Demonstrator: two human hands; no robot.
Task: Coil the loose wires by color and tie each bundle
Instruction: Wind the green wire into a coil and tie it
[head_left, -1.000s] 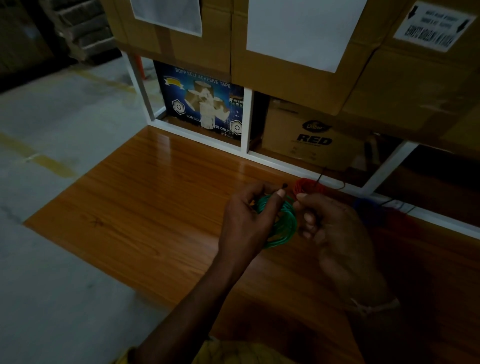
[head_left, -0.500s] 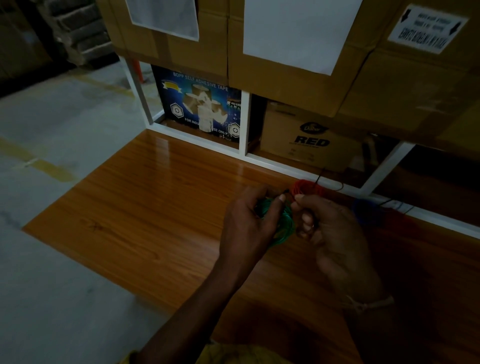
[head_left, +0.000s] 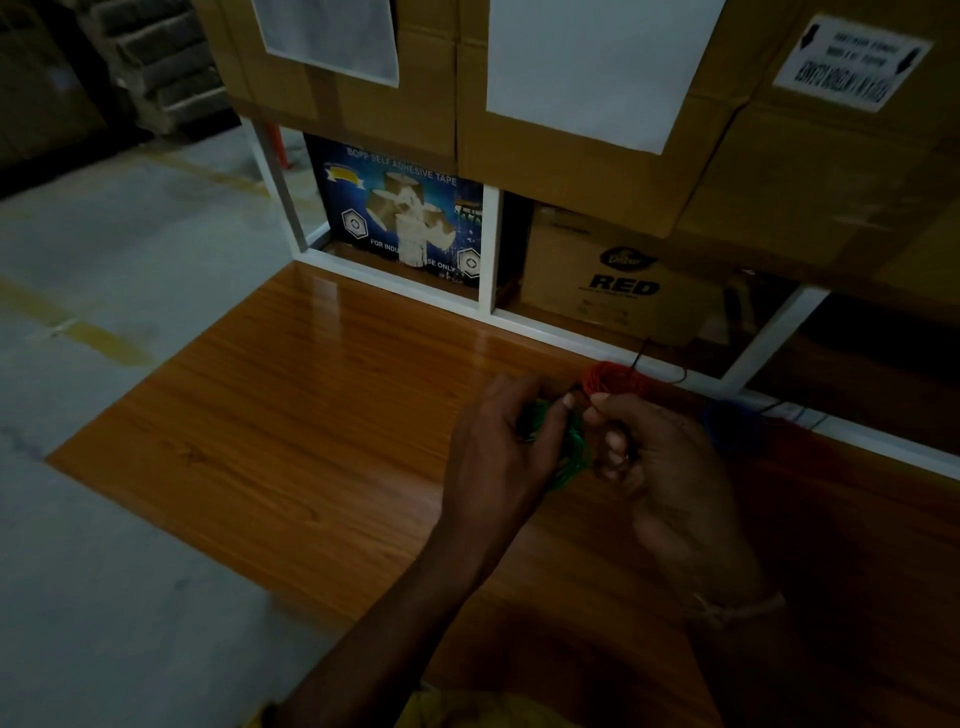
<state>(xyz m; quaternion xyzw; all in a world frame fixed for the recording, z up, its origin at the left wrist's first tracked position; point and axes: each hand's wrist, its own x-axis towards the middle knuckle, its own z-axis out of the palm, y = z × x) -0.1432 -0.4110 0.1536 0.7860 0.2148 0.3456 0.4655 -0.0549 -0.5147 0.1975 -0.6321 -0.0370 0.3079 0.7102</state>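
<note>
Here, green coil (head_left: 569, 457) sits between both hands' grip.

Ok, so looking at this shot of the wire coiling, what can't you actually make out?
All head view.
- Green coil: mostly covered by the left hand and right hand; whether a tie is on it is hidden.
- What the fingertips pinch: too small and dark.
- Blue coil: in deep shadow, its outline unclear.
- Shipping label on the top-right carton: blurred, unreadable.
</note>
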